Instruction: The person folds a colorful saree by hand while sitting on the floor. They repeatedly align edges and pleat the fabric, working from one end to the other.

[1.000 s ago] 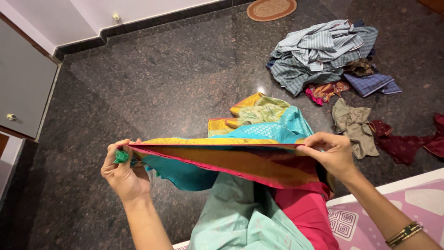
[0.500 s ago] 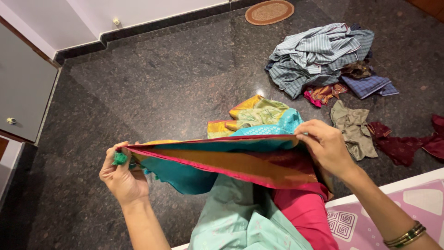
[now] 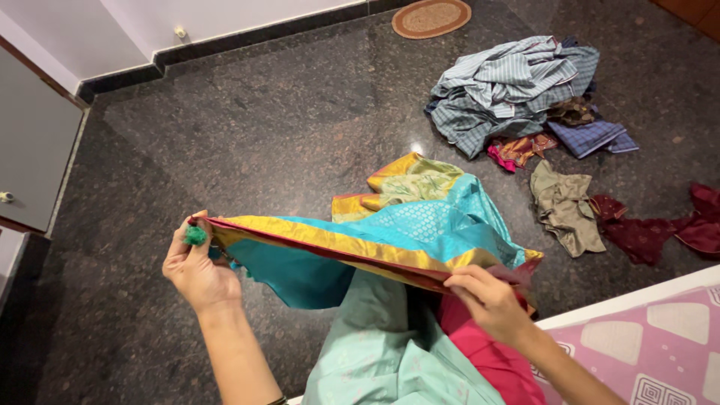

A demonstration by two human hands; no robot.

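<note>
A heap of striped and checked clothes (image 3: 510, 86) lies on the dark speckled stone floor (image 3: 247, 127). Just below it sit an olive garment (image 3: 564, 206) and crumpled maroon cloth (image 3: 660, 229) (the two touch). A small oval mat (image 3: 431, 16) lies by the white wall (image 3: 225, 15). A pink patterned bed (image 3: 660, 345) fills the lower right corner.

A room in a home, with laundry spread over the floor

The dark polished stone floor (image 3: 247, 142) meets a white wall with a black skirting (image 3: 225, 46); a small oval woven mat (image 3: 431, 17) lies by it. Loose heaps of clothes (image 3: 517, 90) sit on the floor, a pink patterned bed cover (image 3: 660, 352) shows at the lower right, and a grey cupboard door with a knob (image 3: 30, 150) stands at the left.
</note>
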